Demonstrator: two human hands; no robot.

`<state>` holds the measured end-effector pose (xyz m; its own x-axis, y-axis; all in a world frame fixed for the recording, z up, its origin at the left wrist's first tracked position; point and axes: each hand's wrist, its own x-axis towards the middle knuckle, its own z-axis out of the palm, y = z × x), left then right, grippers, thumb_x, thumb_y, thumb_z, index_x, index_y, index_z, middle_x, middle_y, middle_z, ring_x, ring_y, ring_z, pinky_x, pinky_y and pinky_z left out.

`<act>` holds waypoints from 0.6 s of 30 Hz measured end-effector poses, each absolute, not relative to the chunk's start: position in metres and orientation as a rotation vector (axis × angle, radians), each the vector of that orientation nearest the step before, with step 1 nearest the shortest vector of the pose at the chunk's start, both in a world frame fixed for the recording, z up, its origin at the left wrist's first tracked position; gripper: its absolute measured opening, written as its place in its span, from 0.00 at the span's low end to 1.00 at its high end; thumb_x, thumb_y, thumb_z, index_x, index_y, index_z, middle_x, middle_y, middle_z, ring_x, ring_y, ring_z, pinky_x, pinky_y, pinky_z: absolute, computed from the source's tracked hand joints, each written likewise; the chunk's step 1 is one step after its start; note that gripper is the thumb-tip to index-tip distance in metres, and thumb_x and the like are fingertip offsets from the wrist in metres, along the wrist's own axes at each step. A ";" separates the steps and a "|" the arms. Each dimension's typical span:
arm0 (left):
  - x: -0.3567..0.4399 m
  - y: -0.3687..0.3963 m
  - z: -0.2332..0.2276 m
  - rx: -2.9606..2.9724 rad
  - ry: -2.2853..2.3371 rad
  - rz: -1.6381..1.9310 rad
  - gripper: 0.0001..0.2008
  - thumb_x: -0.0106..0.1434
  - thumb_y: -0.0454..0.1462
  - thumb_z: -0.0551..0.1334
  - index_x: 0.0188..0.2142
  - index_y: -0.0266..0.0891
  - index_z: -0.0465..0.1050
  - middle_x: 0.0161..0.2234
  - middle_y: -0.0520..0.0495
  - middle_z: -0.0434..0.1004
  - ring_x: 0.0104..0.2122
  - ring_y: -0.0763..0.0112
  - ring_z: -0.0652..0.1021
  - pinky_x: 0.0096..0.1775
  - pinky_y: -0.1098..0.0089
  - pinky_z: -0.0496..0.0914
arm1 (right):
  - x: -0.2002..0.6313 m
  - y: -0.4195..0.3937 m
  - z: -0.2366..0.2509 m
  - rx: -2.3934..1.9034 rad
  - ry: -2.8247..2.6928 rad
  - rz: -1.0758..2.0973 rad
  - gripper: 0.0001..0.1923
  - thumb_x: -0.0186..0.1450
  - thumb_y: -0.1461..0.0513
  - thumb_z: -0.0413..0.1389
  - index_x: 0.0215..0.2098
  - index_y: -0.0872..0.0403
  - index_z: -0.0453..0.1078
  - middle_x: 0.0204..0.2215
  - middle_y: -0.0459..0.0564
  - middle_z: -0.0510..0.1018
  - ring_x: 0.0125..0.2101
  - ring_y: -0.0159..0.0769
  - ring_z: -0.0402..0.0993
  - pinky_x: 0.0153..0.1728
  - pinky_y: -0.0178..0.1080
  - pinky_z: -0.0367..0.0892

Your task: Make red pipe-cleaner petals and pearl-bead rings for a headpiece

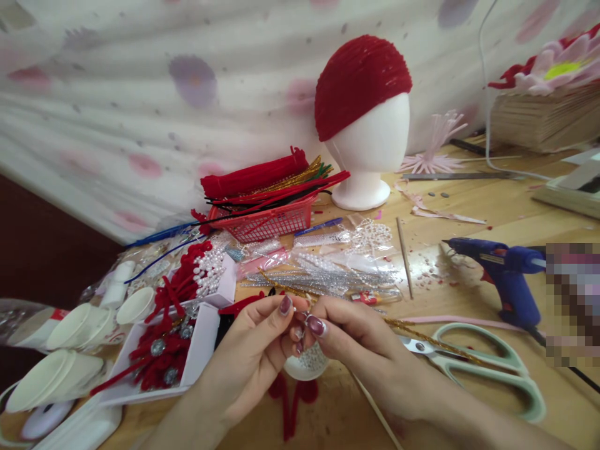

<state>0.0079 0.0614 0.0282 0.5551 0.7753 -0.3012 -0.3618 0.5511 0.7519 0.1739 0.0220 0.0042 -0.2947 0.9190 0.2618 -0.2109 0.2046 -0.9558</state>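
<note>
My left hand [255,350] and my right hand [360,344] meet at the middle, fingertips pinched together. Between them is a tiny pale, shiny piece, mostly hidden by the fingers, so its kind is unclear. Just below the fingertips, a small white cup [304,375] holds white pearl beads [313,359]. A looped red pipe-cleaner piece [291,412] lies on the table under the hands. Behind them are silver tinsel stems [309,279] and a bag of pearl beads [372,240]. Scissors with pale green handles [499,369] rest beside my right forearm.
A blue glue gun [509,269] lies at right. At the back stand a white foam head [375,137] in a red cap [363,81] and a red basket [272,222] of pipe cleaners. Paper cups [60,378] and a white box [201,344] of red pieces occupy the left.
</note>
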 end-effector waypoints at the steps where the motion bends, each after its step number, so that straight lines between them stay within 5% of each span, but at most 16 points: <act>1: 0.008 0.061 0.028 0.679 0.676 0.738 0.07 0.54 0.37 0.76 0.31 0.36 0.84 0.23 0.51 0.78 0.24 0.81 0.78 0.31 0.84 0.74 | 0.174 0.022 0.004 -0.736 -1.415 1.327 0.14 0.73 0.56 0.50 0.32 0.54 0.67 0.29 0.45 0.70 0.31 0.32 0.64 0.34 0.35 0.62; 18: 0.015 0.067 0.048 1.182 0.766 0.797 0.08 0.56 0.41 0.74 0.30 0.37 0.84 0.28 0.49 0.79 0.27 0.76 0.75 0.31 0.76 0.71 | 0.190 0.028 0.009 -0.775 -1.506 1.254 0.19 0.75 0.53 0.47 0.31 0.54 0.68 0.24 0.42 0.63 0.25 0.31 0.56 0.26 0.35 0.54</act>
